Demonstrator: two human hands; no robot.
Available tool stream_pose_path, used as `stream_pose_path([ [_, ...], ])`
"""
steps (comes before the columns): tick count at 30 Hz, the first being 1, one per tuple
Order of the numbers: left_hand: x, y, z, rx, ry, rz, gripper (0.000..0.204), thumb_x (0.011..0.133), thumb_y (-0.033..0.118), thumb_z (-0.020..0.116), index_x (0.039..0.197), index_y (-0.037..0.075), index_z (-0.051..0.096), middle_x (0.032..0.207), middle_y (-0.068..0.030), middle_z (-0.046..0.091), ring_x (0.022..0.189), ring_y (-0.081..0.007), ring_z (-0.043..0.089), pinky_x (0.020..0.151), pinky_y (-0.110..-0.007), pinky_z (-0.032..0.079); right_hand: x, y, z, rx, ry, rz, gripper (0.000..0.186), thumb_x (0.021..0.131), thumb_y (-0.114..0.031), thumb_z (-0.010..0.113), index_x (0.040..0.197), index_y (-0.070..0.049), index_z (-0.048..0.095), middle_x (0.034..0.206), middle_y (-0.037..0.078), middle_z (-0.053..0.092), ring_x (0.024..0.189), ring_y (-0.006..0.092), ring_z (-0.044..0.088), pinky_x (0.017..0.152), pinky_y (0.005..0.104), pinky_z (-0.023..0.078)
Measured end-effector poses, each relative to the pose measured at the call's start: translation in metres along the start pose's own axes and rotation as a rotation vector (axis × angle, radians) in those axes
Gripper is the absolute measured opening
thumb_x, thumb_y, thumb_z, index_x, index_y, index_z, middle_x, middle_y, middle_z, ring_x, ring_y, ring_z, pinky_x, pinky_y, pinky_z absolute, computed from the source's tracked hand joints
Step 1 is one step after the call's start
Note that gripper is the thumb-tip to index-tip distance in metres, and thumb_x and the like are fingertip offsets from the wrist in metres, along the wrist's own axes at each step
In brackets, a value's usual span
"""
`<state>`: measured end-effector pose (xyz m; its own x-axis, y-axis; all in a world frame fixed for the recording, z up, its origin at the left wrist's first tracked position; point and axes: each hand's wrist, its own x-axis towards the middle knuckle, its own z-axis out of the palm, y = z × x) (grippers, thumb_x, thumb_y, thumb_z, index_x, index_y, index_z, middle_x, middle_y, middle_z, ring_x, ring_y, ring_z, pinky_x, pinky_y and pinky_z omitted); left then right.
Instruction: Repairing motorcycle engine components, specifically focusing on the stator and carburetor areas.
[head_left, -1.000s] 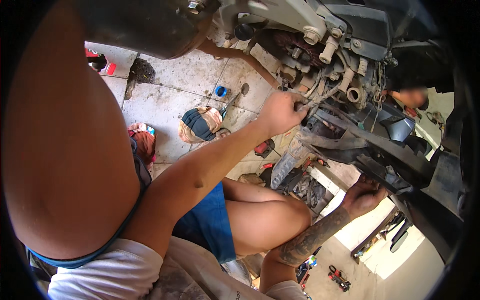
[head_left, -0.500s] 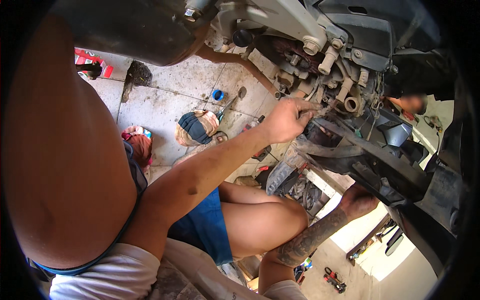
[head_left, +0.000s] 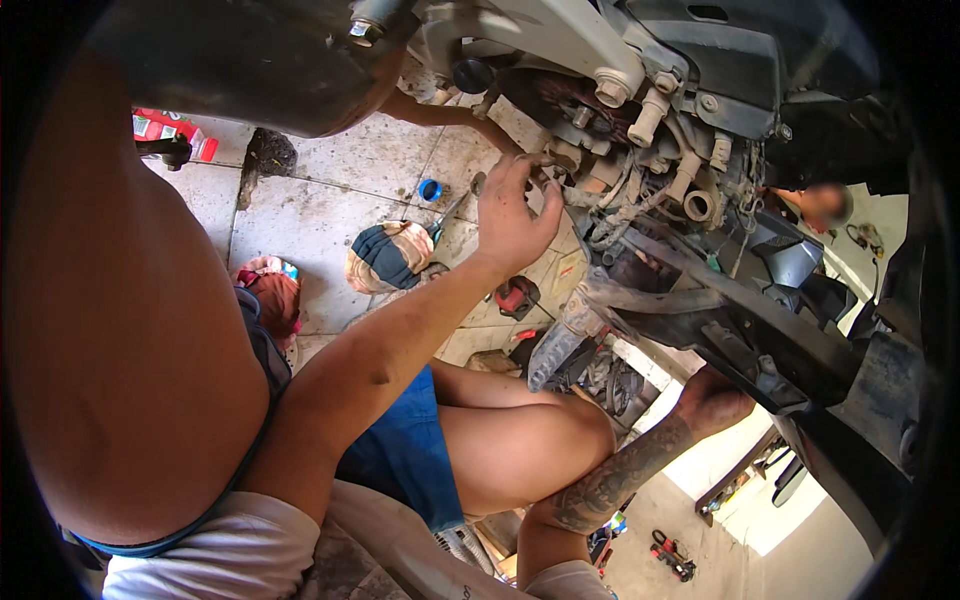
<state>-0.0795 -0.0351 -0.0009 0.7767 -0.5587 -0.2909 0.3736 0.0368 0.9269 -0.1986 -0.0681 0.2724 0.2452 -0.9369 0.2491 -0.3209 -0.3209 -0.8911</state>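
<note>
A dirty motorcycle with its engine side exposed fills the upper right. My left hand is at the end of the rusty exhaust pipe, with thumb and fingers bent round a small grimy part I cannot make out. Right of those fingers, dusty hoses and cables run toward the engine, with an open round pipe end beside them. My right hand is curled closed against the lower edge of a black body panel; its fingertips are partly hidden.
On the tiled floor lie a blue cap, a striped cloth bundle, a reddish cloth and a red and black tool. Another red and black tool lies lower right. A person is visible beyond the motorcycle.
My left hand has moved left, away from the cables by the engine, to the exhaust pipe's end, uncovering the hoses. My right hand stays against the panel.
</note>
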Motion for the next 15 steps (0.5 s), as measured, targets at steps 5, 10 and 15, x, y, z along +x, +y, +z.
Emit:
stream_pose_path([
  [5, -0.001, -0.010, -0.002, 0.001, -0.116, -0.036, 0.040, 0.081, 0.032, 0.073, 0.108, 0.004, 0.062, 0.096, -0.0145, 0.059, 0.098, -0.0351, 0.057, 0.087, -0.042, 0.046, 0.000, -0.001, 0.006, 0.011, 0.108, 0.017, 0.035, 0.093, -0.023, 0.056, 0.115, 0.004, 0.063, 0.115, 0.020, 0.067, 0.100, 0.0303, 0.067, 0.095, 0.0386, 0.054],
  [10, 0.013, 0.014, 0.004, 0.132, -0.130, -0.069, 0.043, 0.078, 0.040, 0.077, 0.098, 0.004, 0.066, 0.091, -0.0153, 0.063, 0.093, -0.0353, 0.059, 0.087, -0.043, 0.046, 0.000, 0.001, 0.010, -0.043, 0.047, 0.000, 0.038, 0.094, -0.025, 0.054, 0.113, 0.006, 0.063, 0.115, 0.021, 0.067, 0.097, 0.0302, 0.068, 0.093, 0.0393, 0.055],
  [15, 0.014, 0.032, 0.009, 0.122, -0.193, 0.241, 0.031, 0.080, 0.035, 0.073, 0.085, 0.005, 0.070, 0.082, -0.0104, 0.065, 0.084, -0.0333, 0.060, 0.082, -0.045, 0.046, 0.002, -0.002, 0.001, 0.067, -0.034, 0.062, 0.042, 0.094, -0.027, 0.053, 0.116, 0.007, 0.062, 0.116, 0.022, 0.067, 0.099, 0.0315, 0.068, 0.094, 0.0407, 0.055],
])
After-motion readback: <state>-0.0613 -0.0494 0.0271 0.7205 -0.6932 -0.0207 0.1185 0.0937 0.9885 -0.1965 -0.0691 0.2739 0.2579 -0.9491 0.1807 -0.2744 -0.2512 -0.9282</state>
